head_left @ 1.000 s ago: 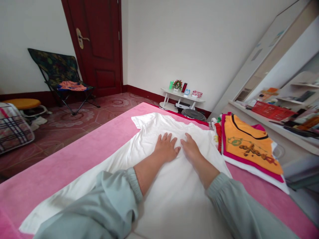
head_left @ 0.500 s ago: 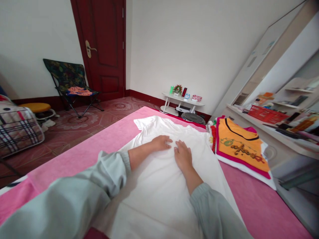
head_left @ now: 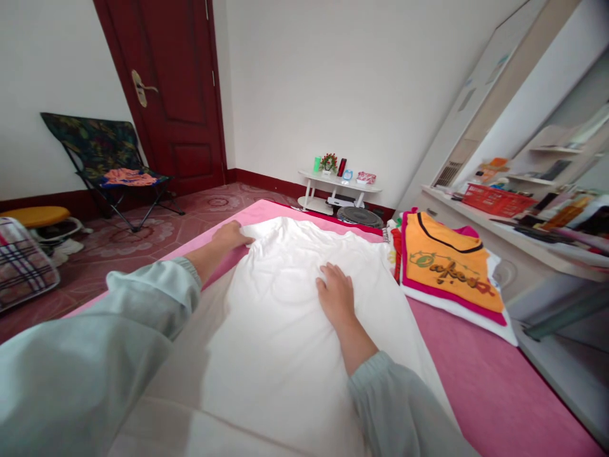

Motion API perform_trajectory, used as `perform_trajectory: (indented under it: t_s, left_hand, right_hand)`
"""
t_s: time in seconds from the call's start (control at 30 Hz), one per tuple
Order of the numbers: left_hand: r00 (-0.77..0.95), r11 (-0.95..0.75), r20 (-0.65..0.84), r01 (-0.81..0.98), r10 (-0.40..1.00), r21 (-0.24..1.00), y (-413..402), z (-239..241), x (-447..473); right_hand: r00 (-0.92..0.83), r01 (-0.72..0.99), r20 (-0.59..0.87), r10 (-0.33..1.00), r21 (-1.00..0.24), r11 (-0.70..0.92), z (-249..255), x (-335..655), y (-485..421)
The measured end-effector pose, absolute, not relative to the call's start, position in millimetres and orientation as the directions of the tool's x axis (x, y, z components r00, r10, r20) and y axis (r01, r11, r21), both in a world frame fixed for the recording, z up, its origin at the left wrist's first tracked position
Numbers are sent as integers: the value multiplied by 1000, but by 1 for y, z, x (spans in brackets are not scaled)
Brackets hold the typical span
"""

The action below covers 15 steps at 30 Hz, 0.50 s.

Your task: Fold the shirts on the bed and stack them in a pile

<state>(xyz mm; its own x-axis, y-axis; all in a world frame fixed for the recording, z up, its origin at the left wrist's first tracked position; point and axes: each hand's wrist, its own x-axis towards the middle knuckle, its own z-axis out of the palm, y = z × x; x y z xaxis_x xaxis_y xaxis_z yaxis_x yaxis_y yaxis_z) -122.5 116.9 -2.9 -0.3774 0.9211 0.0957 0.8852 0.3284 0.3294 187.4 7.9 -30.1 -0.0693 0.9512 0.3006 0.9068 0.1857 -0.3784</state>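
A white T-shirt (head_left: 285, 317) lies spread on the pink bed cover (head_left: 495, 381), its neck end away from me and soft wrinkles across the chest. At the far left, my left hand (head_left: 231, 236) is closed on the shirt's sleeve, thumb toward the cloth; part of the grip is hidden. My right hand (head_left: 337, 293) rests palm down on the upper right of the shirt with its fingers stretched out. To the right of the shirt sits a stack of folded clothes, with a yellow top (head_left: 442, 260) uppermost.
A low white stand (head_left: 342, 179) with small items is beyond the bed. On the right, a counter holds a red basket (head_left: 497, 200) and clutter. A folding chair (head_left: 104, 152) and a yellow stool (head_left: 35, 217) stand left, near the dark red door (head_left: 171, 95).
My left hand has moved left from the shirt's middle to its sleeve and closed on it. My right hand stays flat on the shirt. The view has turned slightly right.
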Motion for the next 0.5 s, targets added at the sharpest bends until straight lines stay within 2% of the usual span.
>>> perform_trajectory:
  t_s: [0.1, 0.17, 0.23, 0.3, 0.37, 0.43, 0.5]
  left_hand:
    - [-290, 253, 107, 929, 951, 270, 127, -1, -114]
    - [-258, 226, 105, 942, 960, 247, 133, 8, -112]
    - [-282, 248, 150, 946, 948, 209, 140, 20, -113]
    - [-306, 278, 246, 950, 920, 145, 146, 33, -117]
    - [-286, 274, 336, 958, 897, 83, 151, 43, -121]
    - [-239, 240, 373, 970, 897, 47, 154, 47, -125]
    - [-199, 204, 374, 979, 906, 24, 156, 42, -127]
  right_hand:
    - [-59, 831, 351, 935, -501, 240, -30, 190, 8]
    - [-34, 721, 438, 898, -611, 326, -28, 191, 6]
    - [-19, 609, 545, 838, -659, 442, -22, 190, 2]
    - [-43, 552, 618, 785, -640, 534, -16, 188, -4]
    - [-113, 546, 626, 772, -610, 575, -11, 185, -9]
    - [-229, 573, 573, 787, -574, 585, -8, 180, -13]
    - [-379, 615, 456, 806, -526, 587, -7, 176, -16]
